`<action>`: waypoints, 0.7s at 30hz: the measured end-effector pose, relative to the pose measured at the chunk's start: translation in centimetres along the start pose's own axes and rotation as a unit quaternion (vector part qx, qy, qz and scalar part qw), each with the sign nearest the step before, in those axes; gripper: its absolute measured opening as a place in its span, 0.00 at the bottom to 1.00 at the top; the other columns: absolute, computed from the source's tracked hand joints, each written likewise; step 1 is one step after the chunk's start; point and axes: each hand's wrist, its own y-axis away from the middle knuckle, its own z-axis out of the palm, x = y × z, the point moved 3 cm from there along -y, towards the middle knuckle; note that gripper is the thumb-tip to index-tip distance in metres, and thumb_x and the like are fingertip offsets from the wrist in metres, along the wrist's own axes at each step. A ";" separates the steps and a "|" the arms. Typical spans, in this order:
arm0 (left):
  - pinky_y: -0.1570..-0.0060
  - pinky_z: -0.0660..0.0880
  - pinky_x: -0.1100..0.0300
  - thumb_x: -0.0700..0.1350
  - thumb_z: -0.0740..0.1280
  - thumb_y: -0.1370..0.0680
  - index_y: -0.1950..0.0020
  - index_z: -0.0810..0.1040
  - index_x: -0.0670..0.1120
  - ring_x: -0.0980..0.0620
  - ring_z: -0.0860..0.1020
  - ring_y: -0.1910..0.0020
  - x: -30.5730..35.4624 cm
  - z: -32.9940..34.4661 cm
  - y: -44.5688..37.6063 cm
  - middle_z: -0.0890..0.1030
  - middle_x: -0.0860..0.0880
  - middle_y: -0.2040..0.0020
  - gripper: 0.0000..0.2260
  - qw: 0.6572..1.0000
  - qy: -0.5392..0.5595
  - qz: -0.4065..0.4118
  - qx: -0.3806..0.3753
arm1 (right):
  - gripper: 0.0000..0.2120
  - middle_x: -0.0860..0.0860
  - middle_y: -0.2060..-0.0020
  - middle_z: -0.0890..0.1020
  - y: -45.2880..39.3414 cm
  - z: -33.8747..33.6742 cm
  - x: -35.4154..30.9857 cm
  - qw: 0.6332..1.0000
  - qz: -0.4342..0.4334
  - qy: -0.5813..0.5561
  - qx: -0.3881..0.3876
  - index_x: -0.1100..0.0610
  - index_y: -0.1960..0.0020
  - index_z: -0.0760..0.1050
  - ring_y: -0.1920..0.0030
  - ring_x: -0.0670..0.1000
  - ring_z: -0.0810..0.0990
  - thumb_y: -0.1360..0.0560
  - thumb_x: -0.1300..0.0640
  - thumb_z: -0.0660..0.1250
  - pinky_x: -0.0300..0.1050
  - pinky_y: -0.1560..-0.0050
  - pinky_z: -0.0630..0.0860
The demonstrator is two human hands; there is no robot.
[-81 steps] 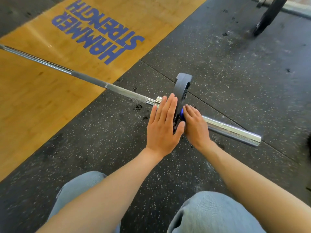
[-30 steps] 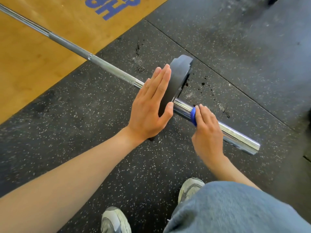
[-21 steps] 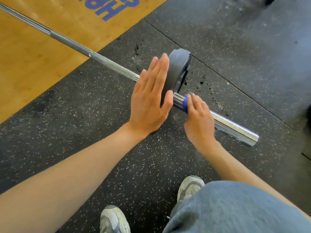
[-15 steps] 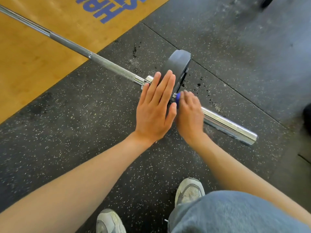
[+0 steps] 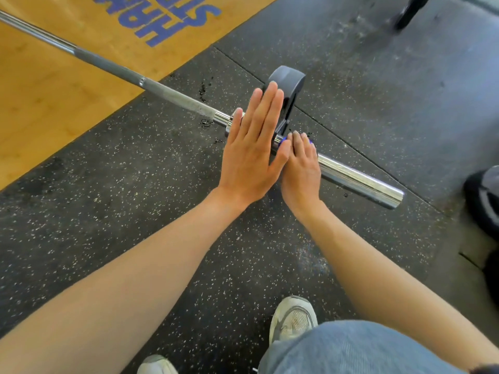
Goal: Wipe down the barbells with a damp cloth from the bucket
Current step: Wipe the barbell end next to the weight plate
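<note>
A steel barbell (image 5: 167, 93) lies across the black rubber floor, its chrome sleeve (image 5: 359, 180) pointing right. A small dark weight plate (image 5: 289, 82) stands on the sleeve near the collar. My left hand (image 5: 253, 147) presses flat, fingers straight, against the plate's left face. My right hand (image 5: 301, 168) curls over the sleeve just right of the plate, holding a small blue thing (image 5: 283, 141) against it; only slivers of blue show. No cloth or bucket is in view.
A wooden platform (image 5: 54, 85) with blue lettering lies at the upper left. My shoes (image 5: 293, 318) and denim-clad knee are at the bottom. A dark object (image 5: 483, 201) sits at the right edge, and a black leg (image 5: 407, 12) stands at the top right.
My right hand slid the blue thing left along the sleeve, from mid-sleeve up against the plate. My left hand stayed flat on the plate. The camera shifted slightly.
</note>
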 end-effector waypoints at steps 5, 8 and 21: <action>0.19 0.49 0.45 0.48 0.59 0.15 0.17 0.52 0.41 0.47 0.47 0.17 -1.0 1.8 1.0 0.52 0.44 0.16 0.30 0.999 0.009 -0.009 -0.032 | 0.34 0.60 0.24 0.68 -0.3 -0.4 3.2 0.998 0.045 -0.010 0.031 0.64 0.22 0.63 0.23 0.61 0.64 0.27 0.73 0.67 0.56 0.20 0.56; 0.19 0.48 0.45 0.50 0.59 0.15 0.17 0.54 0.41 0.47 0.48 0.17 -0.9 2.8 -0.7 0.53 0.44 0.16 0.29 1.000 -0.006 -0.005 -0.020 | 0.32 0.59 0.23 0.66 -2.1 0.5 1.9 0.993 0.096 -0.024 0.056 0.63 0.22 0.62 0.21 0.60 0.60 0.23 0.69 0.67 0.55 0.19 0.52; 0.20 0.49 0.43 0.53 0.59 0.15 0.17 0.53 0.42 0.45 0.47 0.17 -1.3 6.6 -8.7 0.53 0.46 0.16 0.31 1.000 0.008 -0.018 -0.012 | 0.29 0.57 0.22 0.65 -9.4 2.6 4.4 0.996 0.035 -0.044 0.073 0.61 0.21 0.61 0.20 0.57 0.59 0.20 0.65 0.65 0.55 0.19 0.54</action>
